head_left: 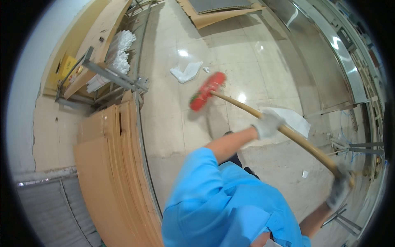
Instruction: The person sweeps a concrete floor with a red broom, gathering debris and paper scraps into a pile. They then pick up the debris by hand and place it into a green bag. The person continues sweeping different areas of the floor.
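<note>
Broom [263,117], with a long wooden handle and a red bristle head, is held slantwise over the pale tiled floor [247,53], its head lying well beyond the forward grip. The left hand [268,124], in a grey glove, is clamped round the middle of the handle, and the gloved right hand [340,187] is closed on the handle's near end. Past the red head crumpled white paper [187,72] is seen on the floor, a white sheet [297,119] lies just behind the forward grip, and stacked cardboard sheets [111,164] stand well off to its left.
</note>
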A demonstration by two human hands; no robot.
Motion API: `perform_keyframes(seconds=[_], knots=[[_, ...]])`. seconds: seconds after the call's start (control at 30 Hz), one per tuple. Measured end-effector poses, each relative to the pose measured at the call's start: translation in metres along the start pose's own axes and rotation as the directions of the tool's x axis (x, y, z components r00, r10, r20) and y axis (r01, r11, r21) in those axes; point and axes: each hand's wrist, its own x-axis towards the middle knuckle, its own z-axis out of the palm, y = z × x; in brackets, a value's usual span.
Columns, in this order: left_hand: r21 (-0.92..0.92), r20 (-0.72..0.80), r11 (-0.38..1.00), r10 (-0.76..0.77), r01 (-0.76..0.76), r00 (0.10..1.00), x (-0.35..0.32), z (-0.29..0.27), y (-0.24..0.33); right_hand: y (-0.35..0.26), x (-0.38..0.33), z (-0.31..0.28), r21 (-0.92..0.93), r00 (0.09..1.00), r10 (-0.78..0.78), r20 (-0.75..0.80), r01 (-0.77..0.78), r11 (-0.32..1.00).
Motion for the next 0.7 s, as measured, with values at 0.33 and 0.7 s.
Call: perform_keyframes(seconds=[0.33, 0.7], knots=[[0.484, -0.049, 0.652, -0.645, 0.583, 0.762, 0.026, -0.032, -0.315, 0.111, 0.104, 0.318, -0.065, 0.842, 0.233, 0.487, -0.231, 0.971], [0.025, 0.549, 0.995, 0.067, -0.096, 0.833, 0.160, 0.223, 0.022, 0.006, 0.033, -0.047, -0.175, 0.909, 0.286, -0.302, -0.348, 0.921]])
